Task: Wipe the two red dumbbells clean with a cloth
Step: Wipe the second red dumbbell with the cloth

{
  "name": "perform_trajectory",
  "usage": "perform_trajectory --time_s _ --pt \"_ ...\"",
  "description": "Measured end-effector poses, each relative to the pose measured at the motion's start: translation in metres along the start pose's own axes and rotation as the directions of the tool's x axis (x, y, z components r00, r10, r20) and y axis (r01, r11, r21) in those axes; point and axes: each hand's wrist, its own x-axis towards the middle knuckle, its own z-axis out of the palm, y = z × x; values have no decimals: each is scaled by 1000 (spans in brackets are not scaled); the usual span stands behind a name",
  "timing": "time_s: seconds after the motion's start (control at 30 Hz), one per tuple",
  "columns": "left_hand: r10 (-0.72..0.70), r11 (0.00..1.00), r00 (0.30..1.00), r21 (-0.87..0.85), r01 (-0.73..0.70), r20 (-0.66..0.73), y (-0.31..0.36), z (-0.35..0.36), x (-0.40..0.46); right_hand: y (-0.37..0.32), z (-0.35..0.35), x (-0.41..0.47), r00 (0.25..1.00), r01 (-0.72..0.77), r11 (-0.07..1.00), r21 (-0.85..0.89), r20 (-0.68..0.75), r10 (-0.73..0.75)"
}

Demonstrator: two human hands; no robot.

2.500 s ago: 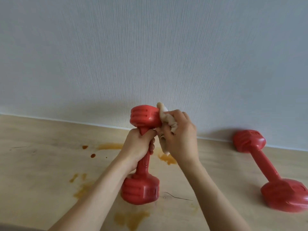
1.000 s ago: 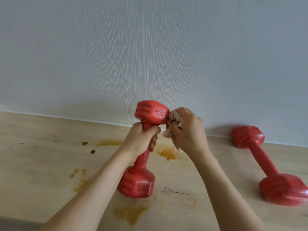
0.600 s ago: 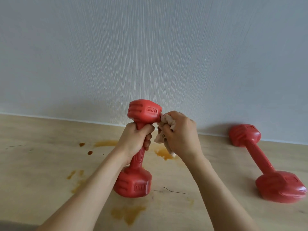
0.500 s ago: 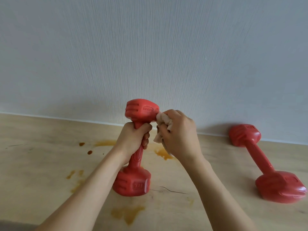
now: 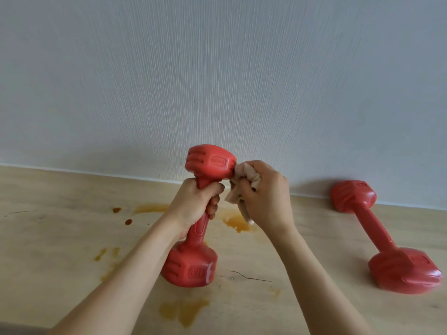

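Red dumbbell wiped at its top head.
Left hand grips its handle; right hand clutches a bunched beige cloth against it.

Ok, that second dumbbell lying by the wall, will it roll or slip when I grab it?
The second dumbbell probably won't roll far: its ends look faceted. The glossy red surface may be slippery, so grip the narrow handle, as the left hand does on the held dumbbell.

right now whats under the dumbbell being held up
Under the held dumbbell, the wooden floor shows orange-brown stains. Whatever lies directly behind its lower head is hidden.
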Motion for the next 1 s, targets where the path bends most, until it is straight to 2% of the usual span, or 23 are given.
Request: perform_trajectory --time_s 0.1,0.17,0.27,0.33,0.43,0.53,0.6,0.67,0.77,0.9,1.0 --pt "-16 999 999 -51 14 -30 0 -3 1 -6 7 -4 990 121 989 -80 -62 -126" --pt "-26 998 1000 -62 25 -2 0 -3 -1 -5 8 -2 995 90 994 -61 -42 -93" --pt "-43 998 996 -40 46 83 -1 -2 -5 8 7 4 998 -67 991 113 18 66" --pt "-43 998 987 -45 51 157 1 -3 -7 16 4 7 989 -135 958 252 96 114" --pt "-50 996 957 -55 68 284 1 -3 -9 18 -2 5 965 -235 826 512 225 135" --pt "-35 999 954 46 22 297 6 -3 -11 19 -6 3 953 -288 742 606 260 157" --pt "-28 987 981 160 -3 193 8 -5 -11 25 -4 2 954 -297 749 592 220 204" --pt "43 972 998 230 -53 49 4 -10 -10 30 -2 2 952 -305 784 540 167 255" --pt "146 927 988 357 -120 -47 -5 -11 -9 29 3 2 954 -300 834 463 117 278" --pt "216 860 975 485 -162 -59 -11 -11 -6 14 9 0 980 -192 937 292 8 198" --pt "245 827 965 540 -158 -94 -11 -13 -1 -1 13 -7 996 -1 992 126 -93 13"
